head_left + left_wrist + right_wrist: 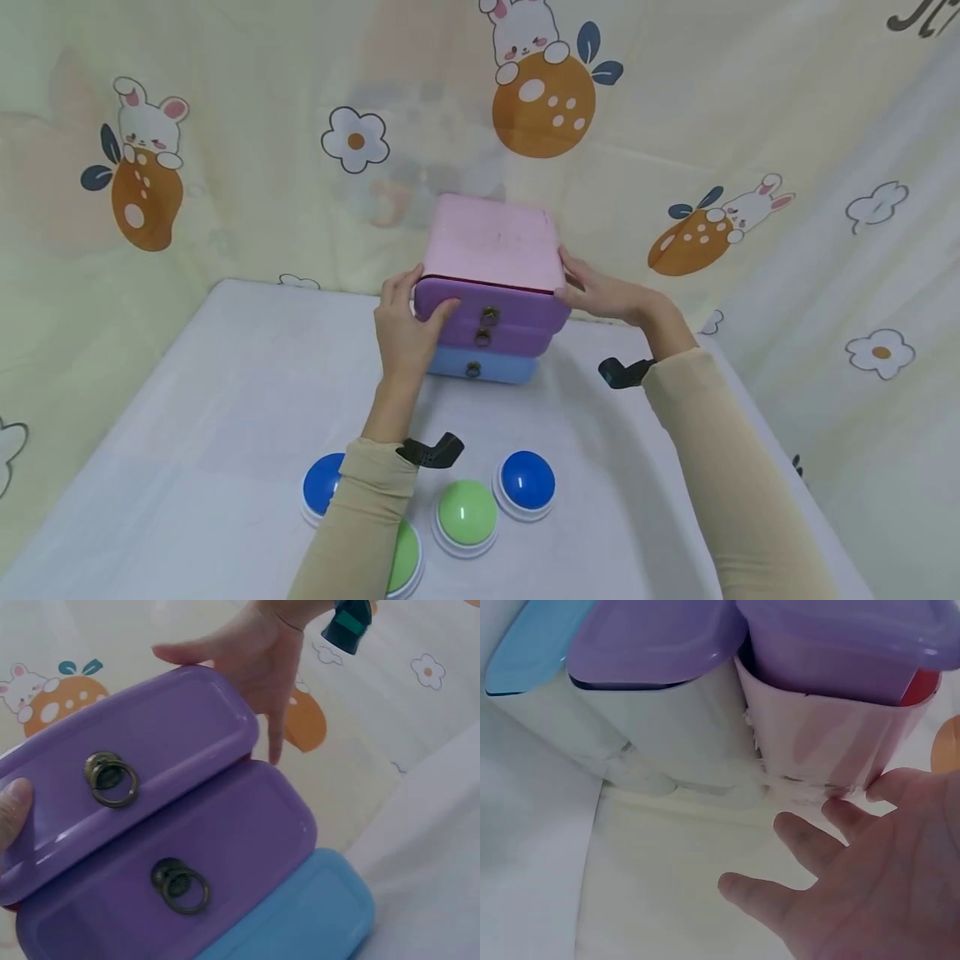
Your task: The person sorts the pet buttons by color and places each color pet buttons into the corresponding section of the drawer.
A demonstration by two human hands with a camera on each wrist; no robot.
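Note:
A small drawer cabinet [495,242] stands at the back of the white table, with a pink top, two purple drawer fronts and a light blue one at the bottom. Each front has a bronze ring pull, such as the upper one [112,780]. The top drawer [832,667] stands slightly out from its pink casing. My left hand [405,329] grips the cabinet's upper left corner, thumb on the top purple front and fingers along the side. My right hand [607,292] touches the upper right side with spread, fairly straight fingers.
In front of the cabinet sit dome push buttons on white bases: a green one [467,512], a blue one [528,481], another blue one [322,483] and a green one [405,557] partly behind my left sleeve. A rabbit-print curtain [270,192] hangs close behind the cabinet.

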